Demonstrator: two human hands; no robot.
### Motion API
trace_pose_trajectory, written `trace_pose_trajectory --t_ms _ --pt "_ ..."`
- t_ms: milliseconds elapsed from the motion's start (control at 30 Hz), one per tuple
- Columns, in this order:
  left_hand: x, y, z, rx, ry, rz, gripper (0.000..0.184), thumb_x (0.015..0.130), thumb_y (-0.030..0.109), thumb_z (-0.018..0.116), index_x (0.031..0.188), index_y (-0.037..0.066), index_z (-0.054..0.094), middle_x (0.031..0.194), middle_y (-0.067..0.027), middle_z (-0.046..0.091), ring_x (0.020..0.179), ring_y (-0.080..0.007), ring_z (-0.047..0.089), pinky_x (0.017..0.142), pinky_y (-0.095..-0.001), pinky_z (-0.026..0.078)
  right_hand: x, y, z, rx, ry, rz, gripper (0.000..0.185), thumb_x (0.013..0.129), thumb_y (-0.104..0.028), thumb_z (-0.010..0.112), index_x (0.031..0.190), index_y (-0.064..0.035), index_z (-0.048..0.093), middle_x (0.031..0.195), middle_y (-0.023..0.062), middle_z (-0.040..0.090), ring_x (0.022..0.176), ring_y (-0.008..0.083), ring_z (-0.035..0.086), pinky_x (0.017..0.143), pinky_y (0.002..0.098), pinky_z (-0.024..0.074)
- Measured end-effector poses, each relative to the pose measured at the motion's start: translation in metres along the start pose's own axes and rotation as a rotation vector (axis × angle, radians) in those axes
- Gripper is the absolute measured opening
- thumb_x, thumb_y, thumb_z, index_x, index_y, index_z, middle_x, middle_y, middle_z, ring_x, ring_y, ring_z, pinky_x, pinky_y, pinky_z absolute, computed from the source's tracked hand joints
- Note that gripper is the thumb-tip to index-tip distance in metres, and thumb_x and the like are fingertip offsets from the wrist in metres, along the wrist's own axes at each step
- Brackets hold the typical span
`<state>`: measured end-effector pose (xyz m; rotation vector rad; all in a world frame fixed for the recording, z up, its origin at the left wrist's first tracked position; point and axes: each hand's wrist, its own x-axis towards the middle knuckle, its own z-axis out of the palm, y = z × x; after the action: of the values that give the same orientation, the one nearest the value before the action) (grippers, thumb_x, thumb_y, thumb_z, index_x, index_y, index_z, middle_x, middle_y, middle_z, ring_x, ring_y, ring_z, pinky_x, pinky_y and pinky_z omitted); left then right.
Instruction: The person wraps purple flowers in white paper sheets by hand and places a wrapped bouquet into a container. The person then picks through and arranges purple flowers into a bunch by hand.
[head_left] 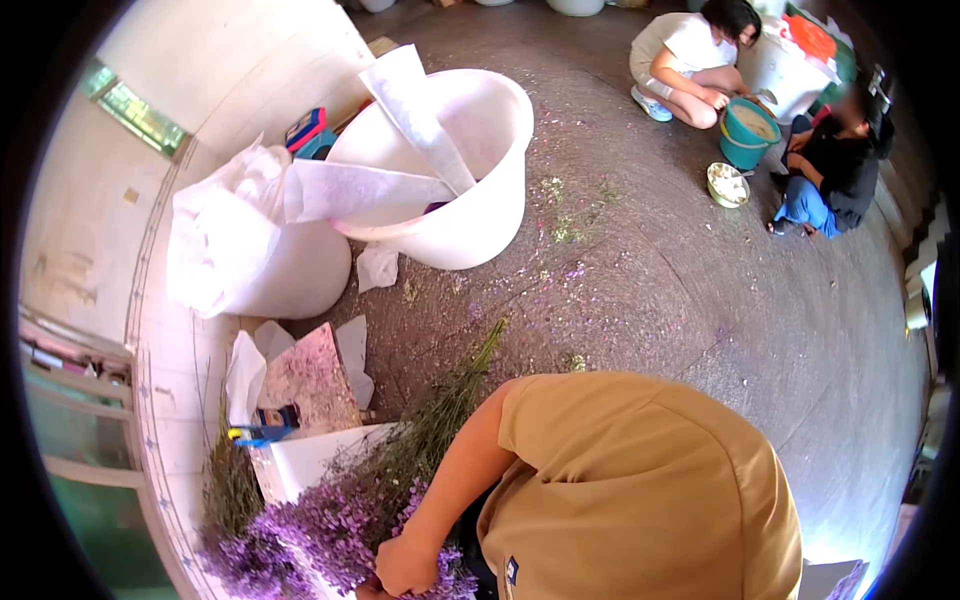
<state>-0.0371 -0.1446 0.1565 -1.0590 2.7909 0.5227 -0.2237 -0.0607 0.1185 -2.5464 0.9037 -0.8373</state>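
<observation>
My right hand [407, 566], at the end of a bent arm in a tan sleeve [640, 480], is closed in among a bunch of small purple flowers [330, 530] at the bottom of the head view. Just a sliver of my left hand [372, 590] shows beside it at the lower edge; its fingers are mostly hidden. Long green stems [465, 385] run up and to the right from the blossoms. A white box or board [325, 455] lies partly under the flowers. On it sits a blue and black tool [270, 425], whose kind I cannot make out.
Ahead stands a big white tub [490, 220] with white wrapping sheets [415, 120] in it. A white bag-covered bin [270, 255] is left of it. Petals litter the floor [640, 270]. Two people squat far right around a teal bucket [748, 140] and a bowl [727, 186].
</observation>
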Motion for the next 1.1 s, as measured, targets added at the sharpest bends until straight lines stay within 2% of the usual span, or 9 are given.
trace_pose_trajectory --t_ms 167,233,267,567,667,733,867,933,1100 --pt "0.005 0.01 -0.002 0.018 -0.034 -0.022 0.022 0.085 0.022 0.064 0.088 0.001 0.069 0.079 -0.0206 0.07 0.069 -0.0352 0.066 0.064 -0.0448 0.048 -0.003 0.005 0.007 -0.044 0.057 -0.037 0.028 0.076 -0.028 0.065 0.074 -0.0016 0.074 0.076 0.0206 0.07 0.072 0.0422 0.067 0.064 0.0544 0.0518" --pt "0.006 0.014 -0.002 0.023 -0.047 -0.026 0.023 0.086 0.023 0.064 0.09 0.001 0.07 0.079 -0.0204 0.07 0.07 -0.0352 0.066 0.064 -0.0449 0.048 -0.011 -0.012 -0.012 -0.026 -0.181 0.053 0.042 0.091 -0.042 0.062 0.125 -0.0162 0.065 0.113 0.0183 0.071 0.103 0.0367 0.068 0.085 0.0493 0.0537" --pt "0.007 0.016 -0.004 0.024 -0.054 -0.027 0.024 0.086 0.024 0.064 0.09 0.002 0.07 0.08 -0.0203 0.07 0.071 -0.0353 0.066 0.065 -0.0449 0.049 -0.021 -0.014 -0.006 0.011 0.047 0.0 0.027 0.087 -0.034 0.064 0.107 -0.0167 0.071 0.09 0.0105 0.073 0.082 0.0371 0.068 0.074 0.0532 0.0532" --pt "0.017 -0.057 0.015 0.003 -0.299 -0.027 0.022 0.084 0.019 0.064 0.094 0.002 0.073 0.086 -0.0213 0.072 0.079 -0.0384 0.068 0.07 -0.0453 0.051 -0.021 -0.007 0.004 -0.009 0.025 -0.016 0.028 0.087 -0.031 0.063 0.105 -0.0128 0.074 0.094 0.0149 0.074 0.087 0.0371 0.069 0.075 0.0515 0.0541" --pt "0.014 -0.04 0.014 0.149 -0.297 -0.221 0.042 0.091 0.043 0.06 0.102 0.005 0.074 0.094 -0.0237 0.072 0.092 -0.0417 0.07 0.079 -0.0469 0.052 -0.022 -0.013 -0.001 -0.01 0.003 0.015 0.027 0.086 -0.031 0.064 0.103 -0.0123 0.076 0.094 0.0162 0.074 0.088 0.0377 0.07 0.075 0.0512 0.0542" --pt "0.009 -0.039 0.022 -0.102 0.027 -0.364 0.033 0.092 0.024 0.069 0.098 -0.008 0.068 0.081 -0.0154 0.068 0.061 -0.023 0.059 0.052 -0.036 0.047 -0.027 -0.016 -0.01 0.029 0.002 0.025 0.029 0.086 -0.032 0.065 0.105 -0.0119 0.076 0.095 0.0173 0.074 0.088 0.0376 0.07 0.075 0.0509 0.0543" --pt "0.0 -0.007 0.033 -0.599 0.478 -0.477 0.04 0.089 0.024 0.077 0.112 -0.008 0.069 0.085 -0.0214 0.071 0.068 -0.0269 0.065 0.057 -0.0385 0.053 -0.012 -0.012 -0.003 -0.027 0.072 0.022 0.025 0.071 -0.028 0.066 0.074 -0.0044 0.074 0.074 0.0196 0.07 0.072 0.0414 0.067 0.063 0.054 0.0522" --pt "-0.006 -0.139 0.068 -0.257 0.658 -0.578 0.021 0.088 0.017 0.064 0.081 -0.002 0.067 0.076 -0.0159 0.069 0.066 -0.0304 0.063 0.063 -0.0441 0.049 -0.018 -0.012 -0.001 0.07 0.105 0.047 0.024 0.07 -0.029 0.065 0.076 -0.0065 0.072 0.074 0.0202 0.069 0.073 0.0426 0.068 0.062 0.0571 0.0521" --pt "-0.084 -0.013 0.004 -1.246 1.194 -0.437 0.01 0.098 0.013 0.063 0.088 0.013 0.06 0.07 0.0067 0.048 0.062 -0.0041 0.044 0.053 -0.0207 0.034 -0.038 0.002 -0.041 0.357 0.103 0.129 0.027 0.081 -0.023 0.074 0.104 -0.0083 0.072 0.088 0.0161 0.07 0.081 0.0368 0.069 0.068 0.0472 0.0545"
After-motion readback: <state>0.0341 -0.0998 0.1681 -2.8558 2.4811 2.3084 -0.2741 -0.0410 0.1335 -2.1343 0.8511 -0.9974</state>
